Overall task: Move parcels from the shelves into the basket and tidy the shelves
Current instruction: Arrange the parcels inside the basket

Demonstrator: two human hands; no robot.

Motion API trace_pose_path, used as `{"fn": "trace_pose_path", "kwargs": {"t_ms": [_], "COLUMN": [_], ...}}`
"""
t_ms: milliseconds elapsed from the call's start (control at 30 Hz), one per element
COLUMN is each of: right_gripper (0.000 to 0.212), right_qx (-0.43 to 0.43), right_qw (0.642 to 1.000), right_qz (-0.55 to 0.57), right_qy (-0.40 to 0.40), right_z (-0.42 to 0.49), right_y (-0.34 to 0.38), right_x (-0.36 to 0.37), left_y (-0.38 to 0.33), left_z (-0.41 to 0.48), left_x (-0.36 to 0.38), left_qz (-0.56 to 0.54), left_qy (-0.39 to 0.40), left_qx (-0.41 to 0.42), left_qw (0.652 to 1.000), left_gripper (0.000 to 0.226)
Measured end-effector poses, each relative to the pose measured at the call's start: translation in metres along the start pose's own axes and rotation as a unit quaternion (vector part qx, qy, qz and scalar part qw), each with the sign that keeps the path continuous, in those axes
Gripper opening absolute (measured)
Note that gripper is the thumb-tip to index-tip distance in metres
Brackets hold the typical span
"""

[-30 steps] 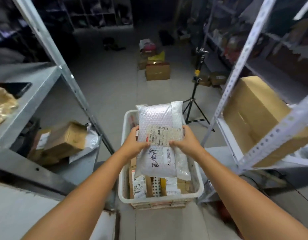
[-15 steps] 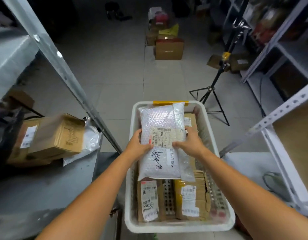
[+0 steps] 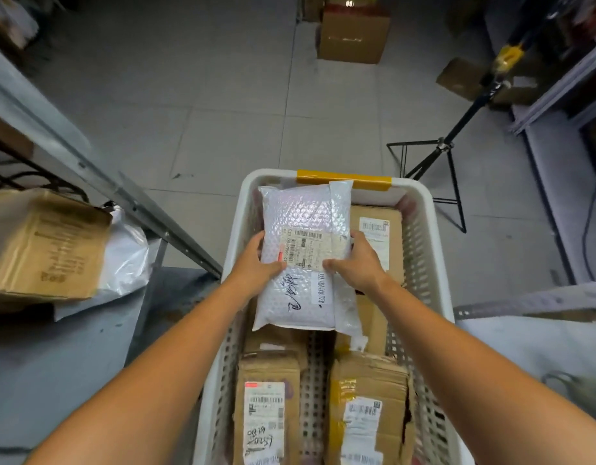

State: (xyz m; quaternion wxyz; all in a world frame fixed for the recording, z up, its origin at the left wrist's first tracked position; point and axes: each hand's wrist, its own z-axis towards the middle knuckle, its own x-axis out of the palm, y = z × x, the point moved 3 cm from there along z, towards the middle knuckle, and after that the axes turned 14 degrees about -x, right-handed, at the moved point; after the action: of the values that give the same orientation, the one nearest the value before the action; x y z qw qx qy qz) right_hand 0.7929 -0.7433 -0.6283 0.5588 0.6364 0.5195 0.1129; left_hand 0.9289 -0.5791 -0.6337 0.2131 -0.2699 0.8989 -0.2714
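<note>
both hands grasp the white bubble-wrap parcel (image 3: pixel 303 283) by its long sides. the left hand (image 3: pixel 254 268) has its thumb on top beside the printed label and its fingers curled round the left edge; the right hand (image 3: pixel 362 268) mirrors it on the right edge. the hold is the same as a second ago. then the parcel stood tilted up above the basket (image 3: pixel 436 236); now it lies flatter and lower, within the far half of the basket, its far end just inside the rim with the yellow tape (image 3: pixel 343 178). whether it rests on what is beneath, i cannot tell. under the right hand lies a cardboard box (image 3: pixel 375 226). nearer than the grip, a left box (image 3: pixel 268 407) and a right box (image 3: pixel 367 411) sit side by side, both labelled. left of the grip, on a shelf (image 3: pixel 55 347), a brown box (image 3: pixel 45 246) touches a clear plastic bag (image 3: pixel 125 253). beyond the grip to the right stands a black tripod (image 3: pixel 441 152).
</note>
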Motion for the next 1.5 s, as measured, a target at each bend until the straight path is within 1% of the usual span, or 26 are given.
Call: {"fn": "trace_pose_path", "kwargs": {"t_ms": [133,267,400,533,667,800,867,1000,1100,1167,1300,1400,1500], "right_gripper": [0.070,0.072,0.069,0.066,0.067,0.068,0.066,0.060,0.056,0.054,0.058,0.059,0.056], "right_qx": [-0.001,-0.005,0.006,0.023,0.026,0.037,0.037,0.008,-0.002,-0.002,-0.003,0.005,0.009], "right_qw": [1.000,1.000,1.000,0.999,0.999,0.999,0.998,0.993,0.986,0.980,0.973,0.970,0.968], "right_qz": [0.004,0.001,-0.012,-0.015,-0.021,-0.018,-0.029,-0.102,-0.152,-0.184,-0.225,-0.241,-0.249], "right_qy": [0.003,0.004,0.017,0.017,0.015,0.033,0.046,0.065,0.072,0.074,0.057,0.035,-0.009], "right_z": [0.026,0.040,0.045,0.053,0.062,0.063,0.059,0.044,0.028,0.013,-0.031,-0.073,-0.117], "right_y": [-0.013,-0.024,-0.040,-0.057,-0.066,-0.065,-0.057,-0.025,0.008,0.031,0.071,0.100,0.125], "right_x": [0.016,0.036,0.050,0.055,0.061,0.058,0.050,0.021,-0.011,-0.034,-0.076,-0.108,-0.142], "left_y": [0.000,0.001,0.010,0.024,0.029,0.030,0.027,0.014,-0.009,-0.033,-0.085,-0.120,-0.152], "left_z": [0.026,0.043,0.056,0.070,0.082,0.083,0.078,0.054,0.027,0.005,-0.046,-0.090,-0.134], "left_x": [0.003,0.002,0.009,0.017,0.020,0.019,0.018,0.011,0.000,-0.008,-0.011,-0.004,0.008], "left_qz": [0.002,0.031,0.059,0.051,0.054,0.066,0.089,0.170,0.274,0.319,0.402,0.442,0.459], "left_qy": [-0.038,-0.073,-0.079,-0.084,-0.082,-0.087,-0.091,-0.082,-0.075,-0.074,-0.076,-0.063,-0.054], "left_qx": [-0.005,0.006,-0.008,-0.037,-0.046,-0.053,-0.052,-0.049,-0.022,0.004,0.087,0.144,0.200], "left_qw": [0.999,0.997,0.995,0.995,0.994,0.993,0.990,0.981,0.959,0.945,0.908,0.883,0.864], "left_gripper": [0.072,0.066,0.061,0.058,0.055,0.059,0.060,0.065,0.062,0.059,0.053,0.052,0.050]}}
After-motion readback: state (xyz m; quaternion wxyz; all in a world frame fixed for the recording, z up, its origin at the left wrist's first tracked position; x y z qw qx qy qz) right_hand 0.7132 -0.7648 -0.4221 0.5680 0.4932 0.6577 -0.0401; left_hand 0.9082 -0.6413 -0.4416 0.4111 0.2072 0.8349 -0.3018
